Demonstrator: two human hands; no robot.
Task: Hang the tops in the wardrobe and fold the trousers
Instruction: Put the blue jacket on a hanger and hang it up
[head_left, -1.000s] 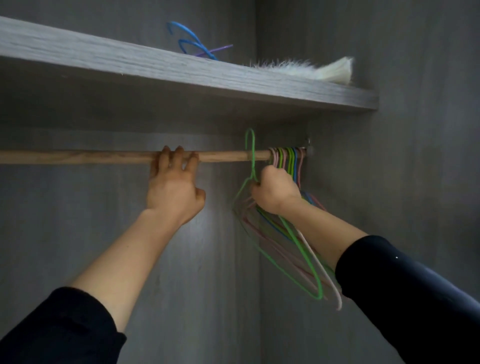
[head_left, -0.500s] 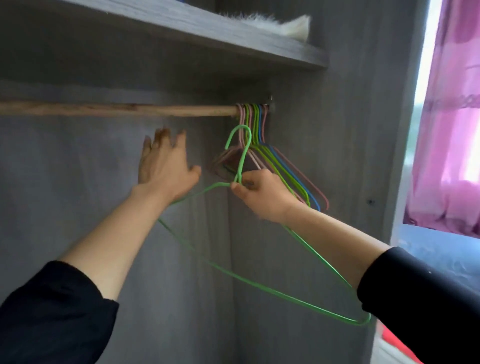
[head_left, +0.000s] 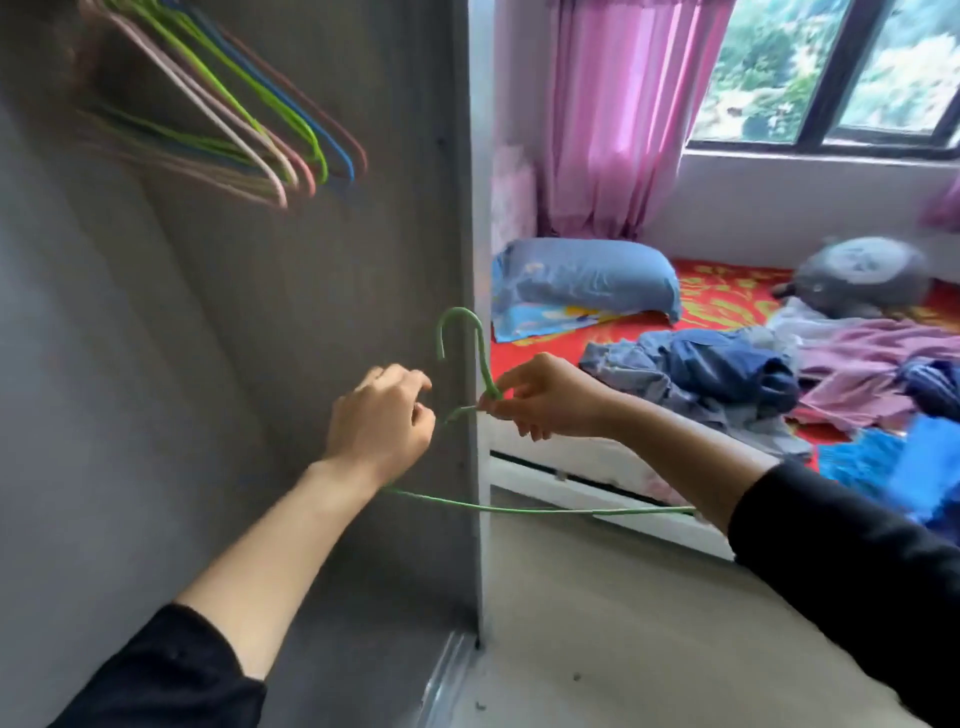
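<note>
Grey wardrobe wall (head_left: 322, 291), red bed (head_left: 737, 296) with heaped clothes (head_left: 727, 379).

Two arms reach in from the bottom of the view, each in a plain black sleeve. The left sleeve (head_left: 156, 670) is pushed up and ends well short of the wrist, its edge soft and slightly rumpled, so the whole forearm is bare. The right sleeve (head_left: 852, 561) likewise stops partway along the forearm, with a smooth rounded cuff line and no visible seam, logo or button. Both hands, left (head_left: 379, 426) and right (head_left: 545, 397), are bare: no gloves, rings, watch or bracelet show on either one.
</note>
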